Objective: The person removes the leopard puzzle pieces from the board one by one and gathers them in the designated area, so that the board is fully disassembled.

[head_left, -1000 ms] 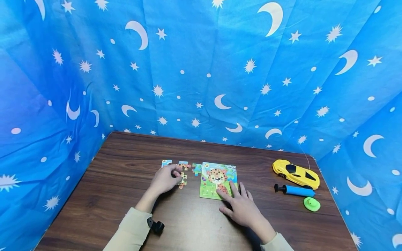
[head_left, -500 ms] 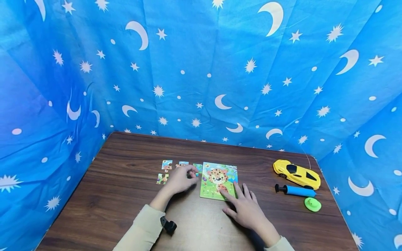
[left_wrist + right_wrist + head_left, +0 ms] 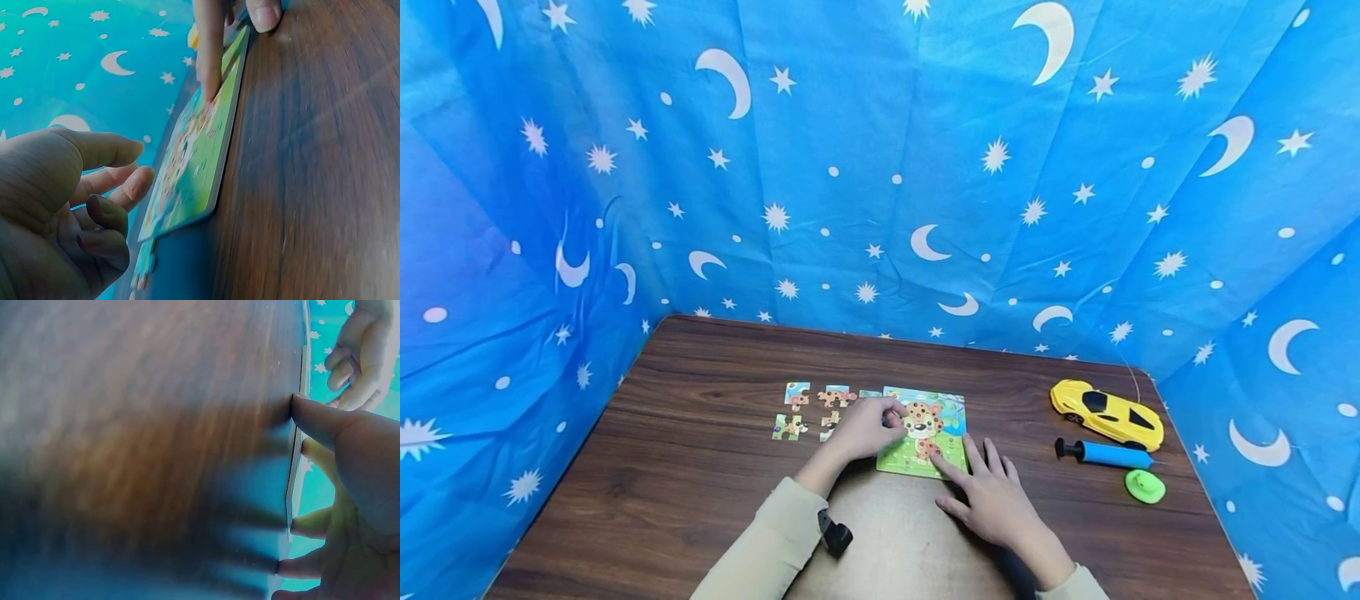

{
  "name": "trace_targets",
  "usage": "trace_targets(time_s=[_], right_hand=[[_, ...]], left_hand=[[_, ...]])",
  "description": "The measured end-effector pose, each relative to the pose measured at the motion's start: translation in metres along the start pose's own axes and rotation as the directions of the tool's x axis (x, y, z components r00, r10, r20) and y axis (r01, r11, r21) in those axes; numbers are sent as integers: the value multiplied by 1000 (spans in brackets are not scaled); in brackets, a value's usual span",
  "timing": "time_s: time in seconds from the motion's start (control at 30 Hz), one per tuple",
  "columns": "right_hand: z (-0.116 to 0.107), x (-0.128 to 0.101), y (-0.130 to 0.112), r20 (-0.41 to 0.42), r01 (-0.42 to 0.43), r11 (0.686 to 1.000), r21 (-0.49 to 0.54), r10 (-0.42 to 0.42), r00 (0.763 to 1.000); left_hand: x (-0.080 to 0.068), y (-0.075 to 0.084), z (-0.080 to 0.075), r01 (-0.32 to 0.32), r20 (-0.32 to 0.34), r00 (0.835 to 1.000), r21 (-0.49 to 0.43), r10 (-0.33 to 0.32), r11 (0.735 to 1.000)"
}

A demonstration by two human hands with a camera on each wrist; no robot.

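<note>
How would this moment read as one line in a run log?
left hand: over puzzle board, grip unclear | right hand: fingers flat on board's near edge | loose pieces: left of board | toy car: right

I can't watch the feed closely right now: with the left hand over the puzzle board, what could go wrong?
1. The right hand presses only the near corner of the puzzle board; a push by the left hand might swivel it.
2. The left sleeve passes close to the loose pieces and could sweep them.
3. Whether the left fingers hold a piece cannot be told.
</note>
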State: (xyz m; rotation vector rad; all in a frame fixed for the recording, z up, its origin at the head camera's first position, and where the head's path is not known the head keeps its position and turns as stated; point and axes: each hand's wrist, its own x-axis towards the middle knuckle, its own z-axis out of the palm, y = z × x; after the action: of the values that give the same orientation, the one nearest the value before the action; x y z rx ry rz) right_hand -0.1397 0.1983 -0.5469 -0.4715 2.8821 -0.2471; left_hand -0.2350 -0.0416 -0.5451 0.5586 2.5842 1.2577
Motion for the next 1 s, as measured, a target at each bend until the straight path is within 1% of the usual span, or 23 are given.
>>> trace_targets(time_s=[0.23,0.4,0.67,0.83,1.0], right_hand=[[-1,-1,-1,-6,8,1000,5,-8,1000],[-2,-1,-4,-5,12,1000,13,-11,1000],[-1,-1,-3,-14,16,1000,3,-16,1000],[0,-1,-2,-13,18,1000,7,-18,1000],[1,-1,0,-6,19,1000,4,-19,1000]], left_hand=[[12,12,18,28,66,998,-22,-26,999],[16,17,28,42,104,994,-7,-41,999],[21,15,39,74,89,993,32,-77,997],[25,15,43,82,88,992,57,-87,995],[28,15,45,88,90,992,52,-92,995]])
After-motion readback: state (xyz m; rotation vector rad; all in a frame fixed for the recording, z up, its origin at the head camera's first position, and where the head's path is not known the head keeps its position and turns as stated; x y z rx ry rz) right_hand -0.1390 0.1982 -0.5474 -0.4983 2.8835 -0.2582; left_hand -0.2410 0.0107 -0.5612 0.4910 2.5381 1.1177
